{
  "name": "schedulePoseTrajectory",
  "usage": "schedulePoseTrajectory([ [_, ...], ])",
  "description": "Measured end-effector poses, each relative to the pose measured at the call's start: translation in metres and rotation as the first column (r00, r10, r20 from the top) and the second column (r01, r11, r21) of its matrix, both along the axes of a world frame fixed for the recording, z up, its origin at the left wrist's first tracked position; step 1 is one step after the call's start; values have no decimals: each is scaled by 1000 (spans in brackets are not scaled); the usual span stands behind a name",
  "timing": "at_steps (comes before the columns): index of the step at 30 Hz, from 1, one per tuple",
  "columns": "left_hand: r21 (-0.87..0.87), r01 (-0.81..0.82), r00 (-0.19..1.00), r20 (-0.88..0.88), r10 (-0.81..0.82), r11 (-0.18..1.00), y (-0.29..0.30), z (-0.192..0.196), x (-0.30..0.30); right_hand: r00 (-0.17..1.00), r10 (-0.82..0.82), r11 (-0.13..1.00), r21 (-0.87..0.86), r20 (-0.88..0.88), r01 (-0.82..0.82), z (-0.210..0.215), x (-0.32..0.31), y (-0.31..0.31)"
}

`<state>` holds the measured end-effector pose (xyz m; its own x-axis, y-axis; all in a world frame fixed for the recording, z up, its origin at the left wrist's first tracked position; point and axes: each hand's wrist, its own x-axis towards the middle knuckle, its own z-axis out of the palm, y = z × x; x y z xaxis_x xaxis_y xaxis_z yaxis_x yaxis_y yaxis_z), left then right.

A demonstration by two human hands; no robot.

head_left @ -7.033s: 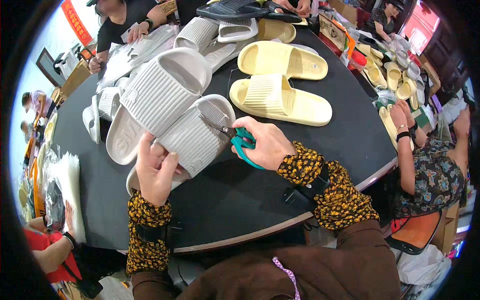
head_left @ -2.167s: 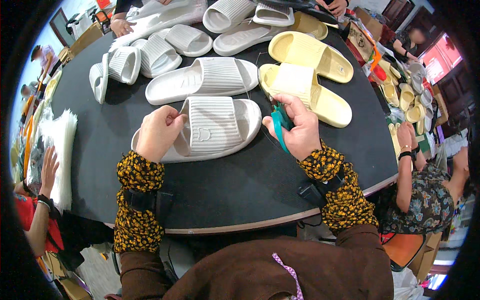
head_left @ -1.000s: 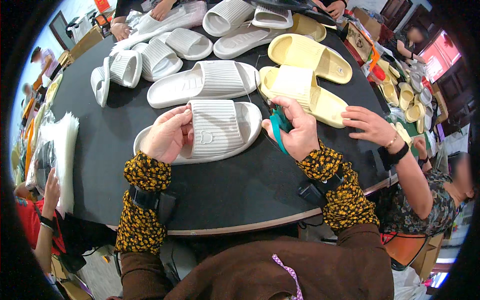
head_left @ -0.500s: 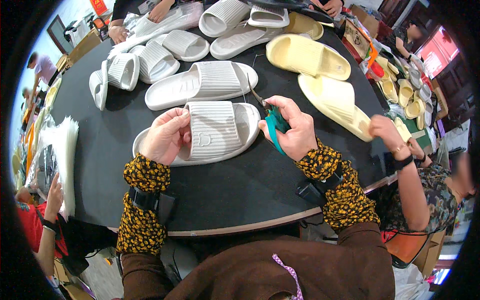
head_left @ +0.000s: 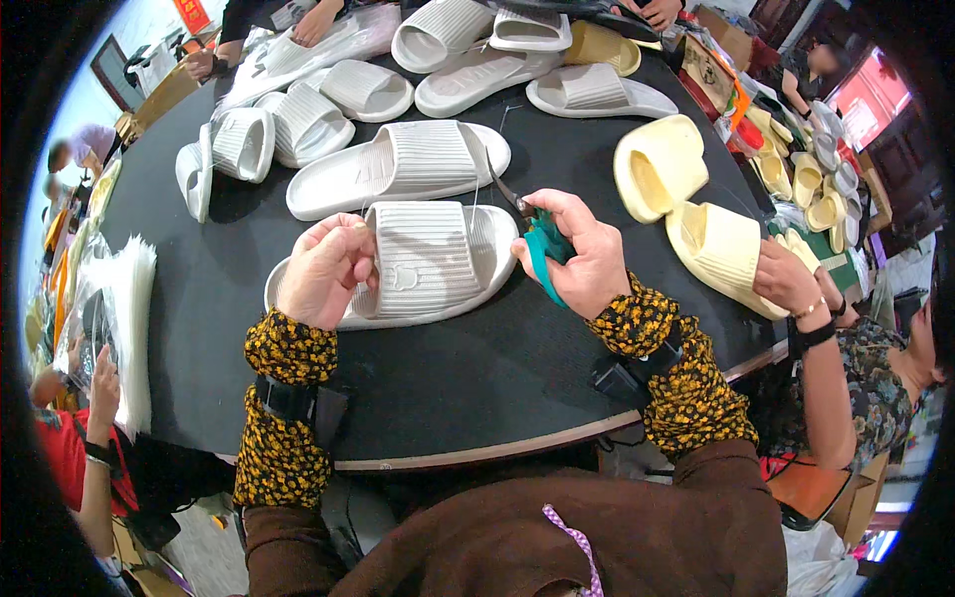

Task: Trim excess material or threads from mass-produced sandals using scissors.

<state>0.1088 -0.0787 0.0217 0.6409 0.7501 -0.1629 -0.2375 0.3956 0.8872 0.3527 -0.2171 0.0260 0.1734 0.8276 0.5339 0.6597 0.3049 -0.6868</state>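
A light grey slide slipper (head_left: 428, 254) with a ribbed strap lies sole-down on the black table in front of me. My left hand (head_left: 326, 271) is closed at the strap's left edge, fingertips pinched together; what they hold, if anything, is too small to make out. In my right hand (head_left: 577, 251) is a pair of scissors (head_left: 545, 254) with teal handles, just right of the slipper's toe end. Their dark blades point up and left. A second grey slipper (head_left: 438, 159) lies right behind the first, near the blade tips. A thin thread shows by the strap.
Several more grey slippers (head_left: 368, 90) sit at the back of the table. Two pale yellow slippers (head_left: 662, 164) are on the right, the nearer one under a co-worker's hand (head_left: 786, 279). Clear plastic bags (head_left: 134, 328) stand at the left edge. Other people's hands are across the table.
My left fingers have drawn slightly up and curled closer. The co-worker has pulled the yellow slippers rightward, and a grey slipper now shows behind them. My right hand barely moved.
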Motion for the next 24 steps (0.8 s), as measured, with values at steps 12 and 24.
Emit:
schedulePoseTrajectory([
  [12, 32, 13, 998, -54, -12, 999, 4, -3, 1, 1000, -8, 999, 43, 13, 7, -5, 3, 5],
  [24, 2, 140, 990, -21, -140, 990, 7, -5, -3, 1000, -6, 1000, 15, -26, 6, -6, 3, 7],
])
